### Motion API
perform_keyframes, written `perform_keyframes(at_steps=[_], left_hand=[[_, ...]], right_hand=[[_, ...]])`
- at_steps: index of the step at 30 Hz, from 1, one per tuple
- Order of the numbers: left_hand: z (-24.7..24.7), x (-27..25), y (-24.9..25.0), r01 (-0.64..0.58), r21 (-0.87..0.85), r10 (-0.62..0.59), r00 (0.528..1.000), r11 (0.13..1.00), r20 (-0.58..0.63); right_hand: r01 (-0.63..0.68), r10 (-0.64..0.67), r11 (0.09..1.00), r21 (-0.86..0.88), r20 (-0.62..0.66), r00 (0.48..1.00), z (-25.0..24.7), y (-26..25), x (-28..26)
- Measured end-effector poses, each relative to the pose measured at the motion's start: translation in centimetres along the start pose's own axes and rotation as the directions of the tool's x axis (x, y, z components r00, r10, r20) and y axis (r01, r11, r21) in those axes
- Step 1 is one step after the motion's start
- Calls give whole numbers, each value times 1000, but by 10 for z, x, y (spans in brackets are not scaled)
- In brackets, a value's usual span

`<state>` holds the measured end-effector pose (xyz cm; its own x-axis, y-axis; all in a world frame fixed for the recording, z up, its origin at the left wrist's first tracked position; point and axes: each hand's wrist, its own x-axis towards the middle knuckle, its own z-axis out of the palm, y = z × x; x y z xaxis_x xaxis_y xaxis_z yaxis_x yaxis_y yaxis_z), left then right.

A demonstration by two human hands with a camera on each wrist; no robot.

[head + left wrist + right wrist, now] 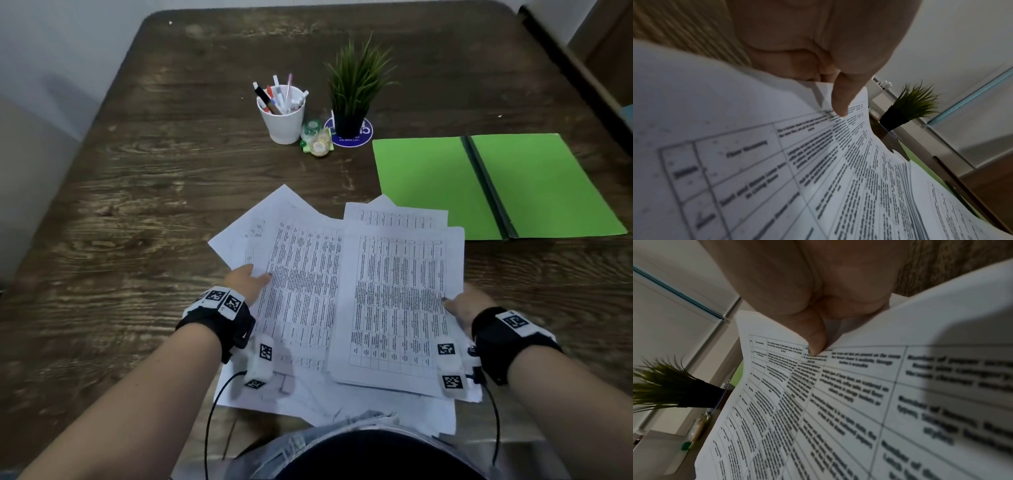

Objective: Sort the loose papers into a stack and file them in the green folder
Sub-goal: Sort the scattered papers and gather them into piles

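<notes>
Had both hands on the loose papers (346,294) near my edge of the desk (137,205): left hand (247,281) pinching one side, right hand (466,306) the other. The green folder (493,186) lay open ahead-right, so the right hand was closer.

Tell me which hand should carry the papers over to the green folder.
Right hand, probably: it pinches the papers on the side where the open green folder lies.

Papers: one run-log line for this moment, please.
papers: fanned, unsquared | left hand: pinching | right hand: pinching | green folder: open, empty
</notes>
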<state>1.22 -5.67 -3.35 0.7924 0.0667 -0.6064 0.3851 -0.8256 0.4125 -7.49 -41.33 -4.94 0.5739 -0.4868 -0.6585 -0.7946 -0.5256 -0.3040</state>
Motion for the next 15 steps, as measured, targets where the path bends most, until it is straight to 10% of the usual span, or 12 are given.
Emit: perform_keyframes(at_steps=[15], left_hand=[[-86, -36, -13, -151, -258, 41, 922, 954, -386]], right_hand=[[-13, 20, 994, 106, -63, 998, 0, 6, 10]])
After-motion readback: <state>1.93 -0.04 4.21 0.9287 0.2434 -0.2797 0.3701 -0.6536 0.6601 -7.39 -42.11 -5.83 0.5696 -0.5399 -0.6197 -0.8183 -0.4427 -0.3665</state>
